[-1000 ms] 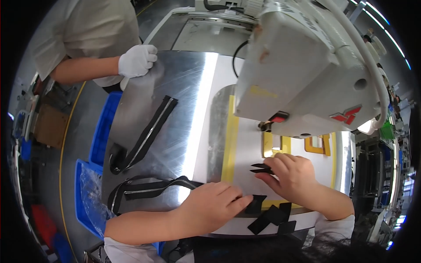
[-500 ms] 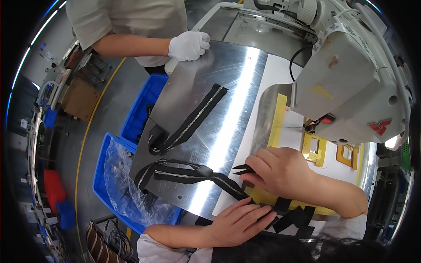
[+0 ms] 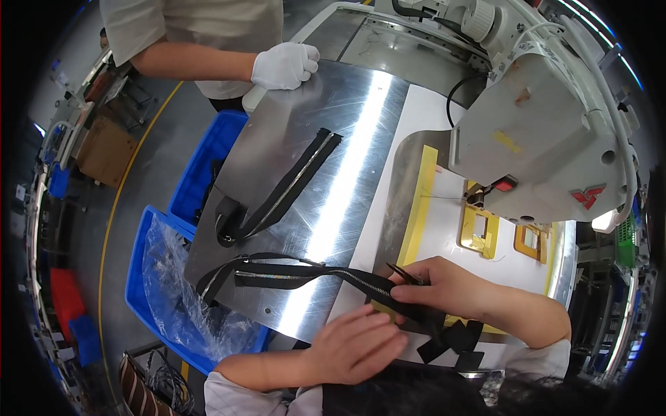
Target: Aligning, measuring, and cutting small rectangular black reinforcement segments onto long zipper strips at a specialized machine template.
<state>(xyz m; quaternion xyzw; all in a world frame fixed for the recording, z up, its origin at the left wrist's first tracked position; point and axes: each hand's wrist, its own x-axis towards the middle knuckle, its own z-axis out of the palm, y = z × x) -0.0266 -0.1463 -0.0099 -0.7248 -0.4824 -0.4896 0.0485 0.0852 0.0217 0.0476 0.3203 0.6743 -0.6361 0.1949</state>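
My right hand (image 3: 451,288) is closed round a pair of black pointed tweezers (image 3: 402,272). Its thumb and fingers also grip a black zipper strip (image 3: 284,274) near its right end. From there the strip stretches left over the metal plate, and a looped black strap lies along it. My left hand (image 3: 357,347), a little blurred, has its fingers stretched out just below the strip's right end; it appears to hold nothing. Black fabric pieces (image 3: 463,336) lie near my right wrist. Another black zipper strip (image 3: 291,184) rests farther up the plate, bent at its lower end.
A sewing machine head (image 3: 534,132) overhangs the right side, above yellow frames (image 3: 479,243) on a white sheet. Across the metal plate (image 3: 277,145), a co-worker's gloved hand (image 3: 286,66) rests on its far edge. Blue bins (image 3: 142,291) stand left, one holding clear plastic.
My right hand has moved down onto the zipper strip and pinches it, tweezers still held. My left hand has come off the strip's end and shifted left. The view has shifted slightly.
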